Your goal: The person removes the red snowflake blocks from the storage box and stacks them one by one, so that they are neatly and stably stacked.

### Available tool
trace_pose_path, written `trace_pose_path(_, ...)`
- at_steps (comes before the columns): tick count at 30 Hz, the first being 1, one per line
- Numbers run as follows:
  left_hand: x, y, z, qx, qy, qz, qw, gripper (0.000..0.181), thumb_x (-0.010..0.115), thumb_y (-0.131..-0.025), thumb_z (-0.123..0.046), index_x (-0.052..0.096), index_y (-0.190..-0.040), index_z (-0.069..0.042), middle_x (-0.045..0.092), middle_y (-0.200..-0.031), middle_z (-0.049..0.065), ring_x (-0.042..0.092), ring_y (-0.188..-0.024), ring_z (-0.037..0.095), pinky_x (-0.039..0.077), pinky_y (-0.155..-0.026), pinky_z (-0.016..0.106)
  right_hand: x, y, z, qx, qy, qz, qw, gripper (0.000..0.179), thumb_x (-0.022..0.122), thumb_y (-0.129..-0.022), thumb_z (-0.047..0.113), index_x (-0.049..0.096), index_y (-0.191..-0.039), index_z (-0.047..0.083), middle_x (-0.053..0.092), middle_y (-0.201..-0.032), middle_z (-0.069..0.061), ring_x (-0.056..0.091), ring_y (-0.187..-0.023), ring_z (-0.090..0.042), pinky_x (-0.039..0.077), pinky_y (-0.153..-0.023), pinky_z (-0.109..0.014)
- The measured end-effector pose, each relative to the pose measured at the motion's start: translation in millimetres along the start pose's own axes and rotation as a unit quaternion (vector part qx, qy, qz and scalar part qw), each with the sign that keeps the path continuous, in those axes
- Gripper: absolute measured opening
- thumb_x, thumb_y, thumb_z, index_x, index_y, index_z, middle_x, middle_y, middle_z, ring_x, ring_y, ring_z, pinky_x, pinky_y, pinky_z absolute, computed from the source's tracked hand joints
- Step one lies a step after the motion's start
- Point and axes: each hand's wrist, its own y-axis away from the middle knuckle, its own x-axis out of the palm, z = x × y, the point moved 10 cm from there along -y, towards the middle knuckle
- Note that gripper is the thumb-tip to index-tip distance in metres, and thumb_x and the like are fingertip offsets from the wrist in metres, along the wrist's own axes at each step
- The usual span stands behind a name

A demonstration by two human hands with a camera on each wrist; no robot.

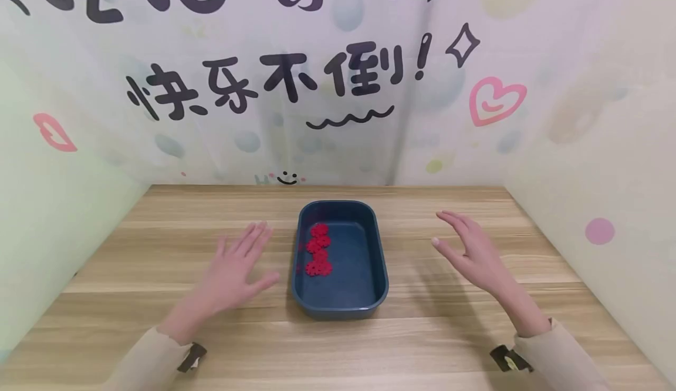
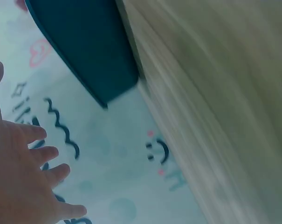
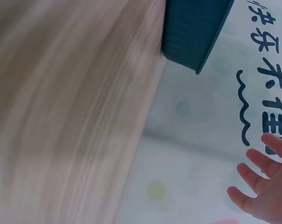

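Observation:
A dark blue rectangular tray [image 1: 351,288] with rounded corners stands on the wooden table. Inside it, along its left side, lie several small red flower-shaped pieces [image 1: 319,256]. My left hand [image 1: 229,276] is raised to the left of the tray, fingers spread and holding nothing. On the other side, my right hand [image 1: 472,253] hovers apart from the tray with thumb and fingers parted, also holding nothing. In the left wrist view the tray's outer wall [image 2: 89,46] shows beyond the left hand [image 2: 24,177]. The right wrist view has the tray's wall [image 3: 194,32] at the top and the right hand [image 3: 271,186] at lower right.
The wooden table [image 1: 253,344] runs back to a white printed cloth [image 1: 338,150] with dark lettering. Pale walls close in the left and right sides. Each sleeve has a dark strap, one at the left wrist [image 1: 192,357] and one at the right wrist [image 1: 509,360].

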Motion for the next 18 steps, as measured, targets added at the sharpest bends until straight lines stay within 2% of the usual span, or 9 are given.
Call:
trace_pose_path(4, 4.1, 1.1, -22.4, 0.035, -0.010, 0.003, 0.9993, 0.082, 0.045, -0.081, -0.059, 0.023, -0.140, -0.006, 0.017, -0.144, 0.010, 0.011, -0.130, 0.025, 0.005, -0.097, 0.057, 5, -12.8, -2, 0.025, -0.067, 0.015, 0.9973, 0.044, 0.056, -0.087, 0.024, 0.046, -0.126, 0.006, 0.047, -0.122, -0.011, 0.040, -0.113, -0.029, 0.034, -0.085, -0.049)
trace_pose_path(9, 9.4, 3.6, -43.7, 0.072, -0.001, -0.001, 0.9974, 0.082, 0.048, -0.080, -0.059, 0.026, -0.139, -0.007, 0.023, -0.142, 0.009, 0.021, -0.128, 0.027, 0.011, -0.097, 0.057, 18, -33.7, 0, 0.049, -0.116, 0.055, 0.9905, 0.040, 0.055, -0.088, 0.028, 0.051, -0.120, 0.005, 0.053, -0.114, -0.007, 0.047, -0.103, -0.022, 0.041, -0.081, -0.042)
trace_pose_path(14, 16.4, 5.0, -52.6, 0.086, 0.005, 0.009, 0.9963, 0.082, 0.047, -0.079, -0.061, 0.029, -0.138, -0.007, 0.025, -0.142, 0.008, 0.022, -0.128, 0.025, 0.012, -0.097, 0.057, 38, -56.5, 5, 0.066, -0.131, 0.097, 0.9843, 0.033, 0.058, -0.086, 0.030, 0.057, -0.112, 0.009, 0.059, -0.097, -0.001, 0.052, -0.089, -0.015, 0.044, -0.073, -0.034)
trace_pose_path(18, 21.4, 4.9, -53.8, 0.081, 0.009, 0.022, 0.9965, 0.081, 0.043, -0.080, -0.063, 0.030, -0.138, -0.007, 0.025, -0.142, 0.007, 0.023, -0.127, 0.025, 0.012, -0.098, 0.056, 54, -76.2, 18, 0.042, -0.140, 0.128, 0.9810, 0.025, 0.060, -0.084, 0.022, 0.059, -0.105, 0.008, 0.059, -0.088, -0.001, 0.053, -0.083, -0.016, 0.043, -0.069, -0.033)
